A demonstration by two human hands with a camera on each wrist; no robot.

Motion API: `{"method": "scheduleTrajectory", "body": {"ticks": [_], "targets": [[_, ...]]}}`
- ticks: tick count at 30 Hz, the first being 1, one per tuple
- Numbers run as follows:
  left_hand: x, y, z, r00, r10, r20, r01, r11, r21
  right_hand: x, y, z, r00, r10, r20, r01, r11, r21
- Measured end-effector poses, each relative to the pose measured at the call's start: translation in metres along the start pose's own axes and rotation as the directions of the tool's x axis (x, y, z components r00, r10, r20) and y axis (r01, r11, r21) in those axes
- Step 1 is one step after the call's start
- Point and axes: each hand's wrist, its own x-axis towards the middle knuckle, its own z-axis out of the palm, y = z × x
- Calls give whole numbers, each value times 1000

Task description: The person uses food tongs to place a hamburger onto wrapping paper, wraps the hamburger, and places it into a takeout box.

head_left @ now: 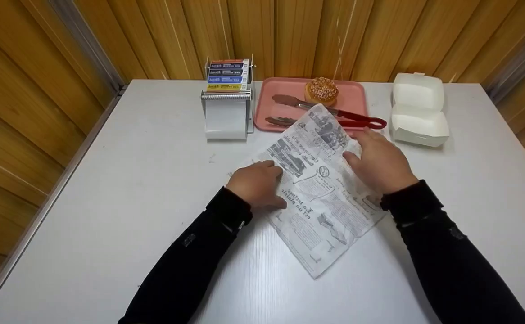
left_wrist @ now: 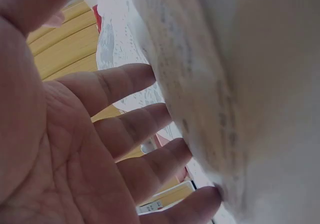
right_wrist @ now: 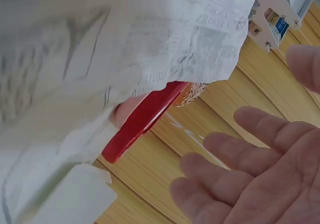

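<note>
A sheet of newsprint-patterned paper [head_left: 310, 216] lies cornerwise on the white table, its far corner overlapping a pair of red-handled tongs [head_left: 352, 118]. My left hand [head_left: 257, 185] is at the sheet's left edge; in the left wrist view its spread fingertips [left_wrist: 162, 113] touch the paper. My right hand [head_left: 382, 164] is over the sheet's right side, thumb out toward the print. The right wrist view shows that hand's relaxed fingers [right_wrist: 235, 151] apart from the paper, with nothing in them. A seed-topped bun [head_left: 322, 91] sits behind the tongs.
Bun and tongs rest on a pink tray [head_left: 264, 99] at the table's back. Left of it stands a label or tape dispenser [head_left: 226, 114] with coloured boxes on top. An open white clamshell box [head_left: 420, 121] is at back right. A wood-slat wall [head_left: 298, 36] bounds the table.
</note>
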Motion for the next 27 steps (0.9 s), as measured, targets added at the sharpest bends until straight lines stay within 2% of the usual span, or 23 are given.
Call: {"method": "scheduleTrajectory", "body": {"ticks": [8, 11, 14, 18, 21, 27], "targets": [[-1, -3, -1, 1000, -7, 9, 8, 1000, -15, 32, 10, -29, 998, -54, 33, 56, 996, -69], [-1, -4, -1, 1000, -11, 13, 11, 1000, -15, 50, 16, -35, 995, -59, 79, 65, 995, -82], [0, -4, 1, 1000, -14, 16, 14, 1000, -16, 69, 22, -39, 989, -32, 147, 47, 994, -103], [2, -5, 1, 1000, -17, 20, 17, 1000, -17, 92, 29, -34, 978, -22, 206, 45, 994, -104], [2, -5, 1, 1000, -20, 15, 20, 1000, -13, 106, 31, -25, 977, -50, 205, 70, 993, -93], [1, -4, 0, 1000, -20, 8, 20, 1000, 4, 122, 35, -12, 971, -10, 238, 28, 997, -71]]}}
